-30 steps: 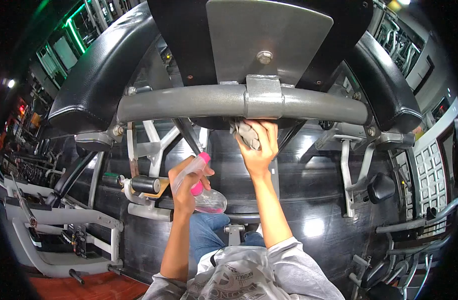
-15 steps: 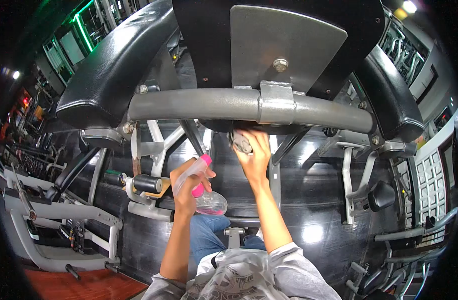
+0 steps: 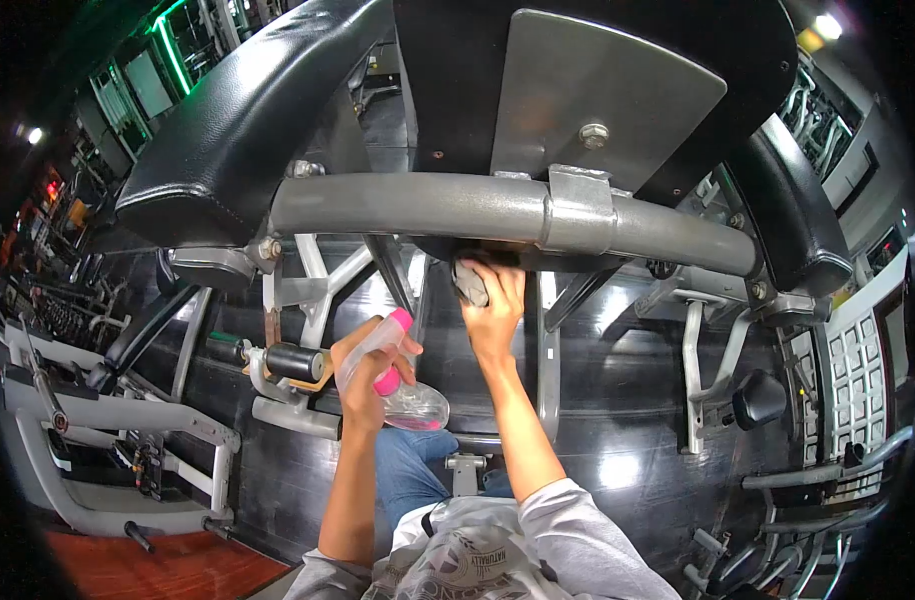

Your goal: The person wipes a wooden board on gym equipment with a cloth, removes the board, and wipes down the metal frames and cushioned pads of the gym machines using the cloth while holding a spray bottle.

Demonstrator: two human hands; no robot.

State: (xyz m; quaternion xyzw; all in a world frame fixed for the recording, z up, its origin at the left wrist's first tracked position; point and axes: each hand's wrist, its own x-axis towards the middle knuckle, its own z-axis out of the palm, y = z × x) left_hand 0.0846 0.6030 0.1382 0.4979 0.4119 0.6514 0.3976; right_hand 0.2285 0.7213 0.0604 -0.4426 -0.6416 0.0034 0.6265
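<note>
My left hand (image 3: 363, 375) is closed around a clear spray bottle (image 3: 418, 408) with a pink nozzle and collar, held tilted over my lap. A grey cloth (image 3: 471, 284) is bunched in my right hand (image 3: 496, 310). That hand reaches up to the underside of the black pad (image 3: 448, 110), just beneath the curved grey metal bar (image 3: 408, 210). The pad's edge hides some of my right fingertips. A metal plate (image 3: 598, 100) is bolted to the pad.
Black padded armrests (image 3: 248, 120) flank the bar, the other one (image 3: 793, 200) on the right. Below are a foam roller (image 3: 296, 362) and white frame tubes (image 3: 323, 285). A light-coloured machine frame (image 3: 128, 415) stands at left, above a reddish-brown platform (image 3: 168, 565). The floor (image 3: 618, 420) is dark and shiny.
My right hand has shifted slightly left with the cloth under the pad. The bar and pad sit a little further right in view. The spray bottle stays in my left hand.
</note>
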